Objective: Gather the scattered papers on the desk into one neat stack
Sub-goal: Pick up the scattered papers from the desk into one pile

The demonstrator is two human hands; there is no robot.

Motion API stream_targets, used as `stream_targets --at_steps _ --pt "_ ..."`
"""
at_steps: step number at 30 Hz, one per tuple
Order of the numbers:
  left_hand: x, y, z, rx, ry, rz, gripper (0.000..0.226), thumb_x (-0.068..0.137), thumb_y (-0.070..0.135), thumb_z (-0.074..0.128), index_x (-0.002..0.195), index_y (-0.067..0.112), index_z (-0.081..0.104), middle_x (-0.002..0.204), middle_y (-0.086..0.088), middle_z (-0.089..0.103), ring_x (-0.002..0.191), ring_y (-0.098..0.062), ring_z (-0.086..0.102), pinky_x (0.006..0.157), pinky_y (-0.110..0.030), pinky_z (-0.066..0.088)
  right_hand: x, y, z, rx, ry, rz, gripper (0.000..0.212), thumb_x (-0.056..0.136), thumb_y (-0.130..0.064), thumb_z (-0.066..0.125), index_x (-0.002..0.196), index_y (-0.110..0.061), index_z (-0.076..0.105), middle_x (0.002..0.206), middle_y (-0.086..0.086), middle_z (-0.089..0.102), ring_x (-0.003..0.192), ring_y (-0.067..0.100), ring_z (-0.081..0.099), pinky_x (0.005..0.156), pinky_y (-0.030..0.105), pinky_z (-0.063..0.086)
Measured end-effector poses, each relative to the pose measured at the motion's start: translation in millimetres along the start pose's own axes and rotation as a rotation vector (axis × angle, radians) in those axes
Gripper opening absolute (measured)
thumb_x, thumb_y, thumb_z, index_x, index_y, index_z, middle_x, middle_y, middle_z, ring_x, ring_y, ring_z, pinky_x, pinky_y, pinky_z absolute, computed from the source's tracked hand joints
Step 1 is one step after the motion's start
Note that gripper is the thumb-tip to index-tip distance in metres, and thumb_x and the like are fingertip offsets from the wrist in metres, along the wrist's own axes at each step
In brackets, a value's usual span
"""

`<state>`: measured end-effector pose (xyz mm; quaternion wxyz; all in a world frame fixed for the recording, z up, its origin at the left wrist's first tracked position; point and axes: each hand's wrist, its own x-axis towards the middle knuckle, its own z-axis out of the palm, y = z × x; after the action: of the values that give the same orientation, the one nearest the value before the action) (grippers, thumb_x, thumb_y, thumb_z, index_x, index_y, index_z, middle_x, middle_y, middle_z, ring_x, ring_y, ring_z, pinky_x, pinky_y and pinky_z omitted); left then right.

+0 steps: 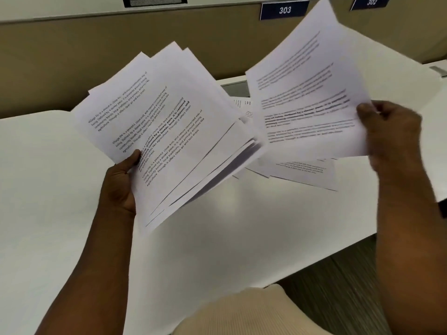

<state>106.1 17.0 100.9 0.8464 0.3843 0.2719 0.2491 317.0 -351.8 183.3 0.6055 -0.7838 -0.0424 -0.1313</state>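
My left hand (122, 176) grips a fanned bundle of printed white papers (174, 131) by its lower left edge, held above the white desk (229, 238). My right hand (391, 126) pinches a separate printed sheet (307, 97) at its right edge; that sheet is raised and blurred. Under the raised sheet, a few more printed papers (304, 171) lie loose and overlapping on the desk, partly hidden by it.
A beige partition (121, 44) runs along the back of the desk, with blue number plates 303 (285, 10) and 302 (371, 1). The desk's front edge slants at the lower right above a dark floor (338, 286).
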Motion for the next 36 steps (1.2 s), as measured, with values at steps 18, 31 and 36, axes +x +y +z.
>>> stream_targets --at_steps 18,31,36 --pt "-2.8 -1.0 10.0 0.13 -0.022 -0.064 0.039 0.091 0.007 0.056 0.13 0.013 0.06 0.11 -0.006 0.074 0.098 -0.022 0.072 0.08 -0.039 0.06 -84.7 36.9 116.5 0.351 -0.539 0.485 0.013 0.086 -0.031 0.069 0.097 -0.024 0.074 0.092 0.01 0.072 0.081 0.028 0.063 0.07 0.044 0.045" --pt "-8.0 -38.1 17.9 0.235 0.185 -0.076 0.039 0.091 0.0 0.055 0.127 0.013 0.062 0.114 -0.008 0.073 0.097 -0.022 0.072 0.076 -0.036 0.061 -52.8 70.6 128.4 0.298 -0.81 0.502 0.018 0.09 -0.012 0.063 0.084 -0.026 0.072 0.078 -0.005 0.076 0.074 0.013 0.071 0.072 0.03 0.056" --pt "1.0 -74.7 18.3 0.296 0.296 -0.23 0.042 0.089 -0.003 0.056 0.129 0.009 0.06 0.122 -0.017 0.067 0.108 -0.035 0.066 0.091 -0.048 0.053 -24.3 97.4 122.2 0.113 -0.963 0.475 0.012 0.091 -0.021 0.066 0.099 -0.016 0.073 0.088 0.006 0.076 0.077 0.017 0.07 0.06 0.025 0.056"
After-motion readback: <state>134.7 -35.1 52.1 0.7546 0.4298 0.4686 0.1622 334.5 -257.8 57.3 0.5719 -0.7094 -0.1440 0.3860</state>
